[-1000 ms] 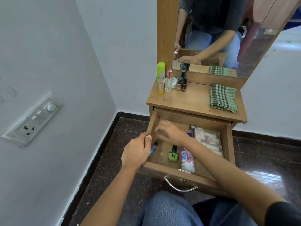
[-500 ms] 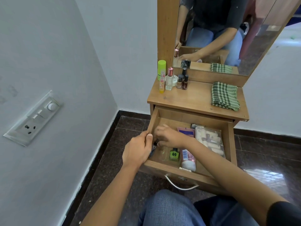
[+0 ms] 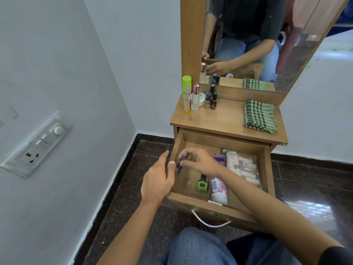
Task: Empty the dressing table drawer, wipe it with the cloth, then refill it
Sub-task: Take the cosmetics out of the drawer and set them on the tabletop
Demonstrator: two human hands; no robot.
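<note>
Seated at a dressing table, a person lifts a small dark item (image 3: 179, 163) from the open drawer (image 3: 268, 169). The right hand (image 3: 200, 161) pinches it in curled fingertips just above the drawer's left half, and blur hides what it is. Half a second earlier that hand was down among the contents. The left hand (image 3: 157, 181), which had gripped the drawer's left wall, has loosened: its fingers are spread and hold nothing, just beside that wall. Emptying looks only part done. A green nail polish bottle (image 3: 202, 185), a soft pink tube (image 3: 218, 190), a purple packet (image 3: 219, 159) and a clear hard plastic box (image 3: 243, 167) lie on the wood-grain floor. The folded green checked cloth (image 3: 259, 116), woven and limp, waits on the table top (image 3: 219, 122), well apart from the glossy little bottles (image 3: 196, 98) clustered at its back left corner
</note>
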